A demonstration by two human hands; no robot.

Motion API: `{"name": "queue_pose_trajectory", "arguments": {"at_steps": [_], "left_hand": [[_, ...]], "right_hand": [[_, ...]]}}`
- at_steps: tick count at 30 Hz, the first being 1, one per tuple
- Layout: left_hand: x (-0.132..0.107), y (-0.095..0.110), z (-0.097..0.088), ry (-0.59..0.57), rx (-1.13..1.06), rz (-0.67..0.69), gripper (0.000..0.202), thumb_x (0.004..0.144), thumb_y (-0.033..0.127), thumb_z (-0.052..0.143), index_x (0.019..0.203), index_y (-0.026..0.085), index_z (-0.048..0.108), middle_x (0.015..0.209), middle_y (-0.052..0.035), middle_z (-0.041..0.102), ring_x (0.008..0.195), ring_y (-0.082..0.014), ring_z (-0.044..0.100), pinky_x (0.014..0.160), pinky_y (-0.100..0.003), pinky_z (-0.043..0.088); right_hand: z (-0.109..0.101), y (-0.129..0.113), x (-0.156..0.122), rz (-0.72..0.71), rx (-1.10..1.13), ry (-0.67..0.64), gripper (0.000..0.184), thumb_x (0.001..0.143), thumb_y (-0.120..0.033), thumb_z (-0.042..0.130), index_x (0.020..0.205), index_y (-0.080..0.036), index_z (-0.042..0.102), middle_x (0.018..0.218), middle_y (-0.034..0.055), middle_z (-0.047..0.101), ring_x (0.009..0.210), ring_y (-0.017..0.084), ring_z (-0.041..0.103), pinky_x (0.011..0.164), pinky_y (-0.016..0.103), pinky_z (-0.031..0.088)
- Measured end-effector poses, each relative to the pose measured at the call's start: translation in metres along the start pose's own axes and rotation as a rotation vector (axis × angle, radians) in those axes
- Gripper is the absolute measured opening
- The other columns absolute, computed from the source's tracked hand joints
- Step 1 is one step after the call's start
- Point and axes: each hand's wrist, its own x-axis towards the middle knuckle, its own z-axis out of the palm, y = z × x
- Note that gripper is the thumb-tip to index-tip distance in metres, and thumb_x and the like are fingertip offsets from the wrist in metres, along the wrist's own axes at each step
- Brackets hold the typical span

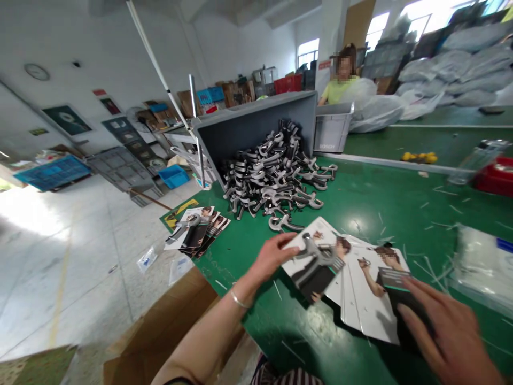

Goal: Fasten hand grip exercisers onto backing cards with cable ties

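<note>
1. Left grip (273,258): fingers pressed together, pinching the edge of a glossy white printed card (316,267) that shows a person with a grey hand trainer.
2. Right grip (444,331): fingers spread and slightly blurred, lying on a fanned row of white printed cards (371,299).
3. Green tabletop (360,203): carries both sets of cards, with pale plastic clippings scattered across it.
4. Heap of black-and-grey plastic hand trainers (272,176): lies ahead of the hands, spilling from a tilted grey plastic crate (256,125). A small stack of printed cards (198,230) sits at the tabletop's left edge.
5. Background: a co-worker in a yellow-green shirt (340,90) beyond a grey BOSCH crate (332,128).
</note>
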Motion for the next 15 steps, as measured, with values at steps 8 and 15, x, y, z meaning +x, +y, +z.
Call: {"name": "queue_pose_trajectory", "arguments": {"at_steps": [8, 15], "left_hand": [[-0.065, 0.066, -0.268, 0.508, 0.877, 0.038, 0.05, 0.081, 0.058, 0.061, 0.106, 0.017, 0.074, 0.119, -0.011, 0.069, 0.115, -0.0327, 0.058, 0.104, -0.045, 0.04], [-0.054, -0.016, -0.243, 0.667, 1.616, -0.16, 0.068, 0.08, 0.054, 0.063, 0.136, 0.017, 0.055, 0.157, -0.0209, 0.029, 0.141, -0.0537, 0.014, 0.103, -0.071, 0.027]], "right_hand": [[0.108, -0.157, 0.064, -0.481, 0.265, -0.368, 0.025, 0.092, -0.017, 0.049, 0.11, -0.024, 0.065, 0.1, 0.007, 0.07, 0.1, 0.025, 0.058, 0.091, 0.042, 0.041], [0.175, -0.166, 0.042, -0.442, 0.228, -0.61, 0.019, 0.091, -0.016, 0.051, 0.092, -0.024, 0.068, 0.088, 0.0041, 0.064, 0.09, 0.022, 0.054, 0.083, 0.036, 0.035]]}}
